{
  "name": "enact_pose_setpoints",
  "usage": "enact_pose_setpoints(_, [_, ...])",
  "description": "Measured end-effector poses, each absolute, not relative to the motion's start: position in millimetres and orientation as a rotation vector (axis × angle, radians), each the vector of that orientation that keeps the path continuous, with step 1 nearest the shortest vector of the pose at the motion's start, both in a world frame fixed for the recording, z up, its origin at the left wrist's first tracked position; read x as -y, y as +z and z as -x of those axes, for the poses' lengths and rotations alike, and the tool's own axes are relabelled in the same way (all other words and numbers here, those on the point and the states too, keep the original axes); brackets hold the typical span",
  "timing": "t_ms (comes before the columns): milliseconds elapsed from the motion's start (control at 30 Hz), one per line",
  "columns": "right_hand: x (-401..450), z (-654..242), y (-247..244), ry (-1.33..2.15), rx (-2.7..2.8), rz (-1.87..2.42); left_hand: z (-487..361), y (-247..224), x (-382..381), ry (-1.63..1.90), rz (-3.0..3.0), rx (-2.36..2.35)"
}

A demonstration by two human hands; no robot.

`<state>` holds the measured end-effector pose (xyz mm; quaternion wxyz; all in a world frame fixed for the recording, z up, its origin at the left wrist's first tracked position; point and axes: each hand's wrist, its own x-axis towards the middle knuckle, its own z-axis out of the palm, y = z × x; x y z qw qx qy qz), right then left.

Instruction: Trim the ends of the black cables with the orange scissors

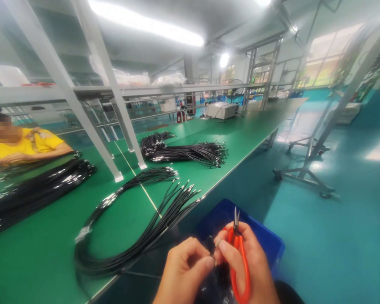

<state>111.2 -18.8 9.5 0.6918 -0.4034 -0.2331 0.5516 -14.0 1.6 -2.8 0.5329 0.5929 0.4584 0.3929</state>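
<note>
Over a blue bin, my right hand (251, 257) holds orange-handled scissors (242, 264), blades pointing up and slightly apart. Its thumb and index finger also pinch a small piece close to my left hand (190, 268). The fingertips of my left hand are pressed together on something small, too hidden to make out. On the green table (114, 223), to the left of my hands, a bundle of black cables (129, 249) curves in a U, tied in places, its silvery ends near the table edge.
More black cable bundles (190, 154) lie further back, and others (41, 190) at the left. A person in yellow (41, 141) sits across the table. The blue bin (266, 234) stands below my hands. Metal shelf posts (126, 114) rise from the table; a wheeled rack (310, 173) stands right.
</note>
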Motion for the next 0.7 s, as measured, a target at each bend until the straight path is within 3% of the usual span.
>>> enact_pose_setpoints(200, [20.7,-110.1,1.7,1.517,0.421,0.853,10.9,1.2,3.0,0.982,-1.219,-0.916])
enact_pose_setpoints(400, [21.5,-102.1,6.2,1.488,0.42,0.868,3.7,12.7,2.9,1.19,-1.403,-1.068])
enact_pose_setpoints(700, [17.5,-101.3,16.5,1.521,0.452,0.814,9.0,16.7,-1.3,1.125,-0.993,-0.82])
